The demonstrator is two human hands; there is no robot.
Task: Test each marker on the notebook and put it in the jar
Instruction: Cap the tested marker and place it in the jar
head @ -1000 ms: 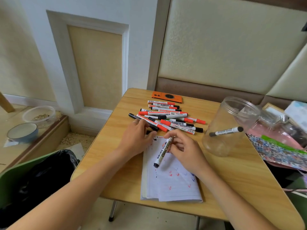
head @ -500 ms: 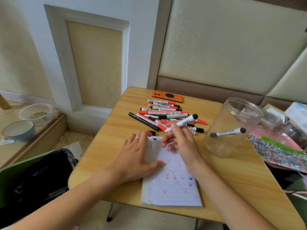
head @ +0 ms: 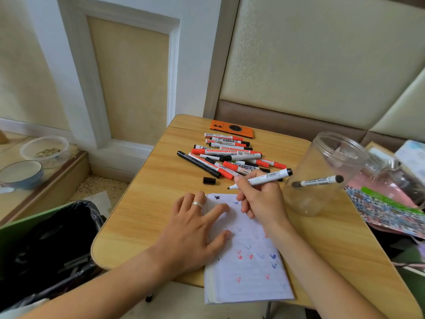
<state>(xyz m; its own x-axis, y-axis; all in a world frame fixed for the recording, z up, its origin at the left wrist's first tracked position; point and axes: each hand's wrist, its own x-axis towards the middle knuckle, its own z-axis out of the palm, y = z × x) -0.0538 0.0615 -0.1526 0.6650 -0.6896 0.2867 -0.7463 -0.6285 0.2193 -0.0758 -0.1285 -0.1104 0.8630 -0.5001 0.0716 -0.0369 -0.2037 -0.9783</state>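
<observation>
Black-capped and now uncapped, the marker (head: 259, 179) is swinging tip-down in my right hand (head: 261, 199), which is gripping it just above the notebook (head: 248, 268); my left hand (head: 195, 229) is pressing flat on the page, so testing is starting. The clear jar (head: 326, 171) on the surface is holding one marker (head: 318, 181).
</observation>
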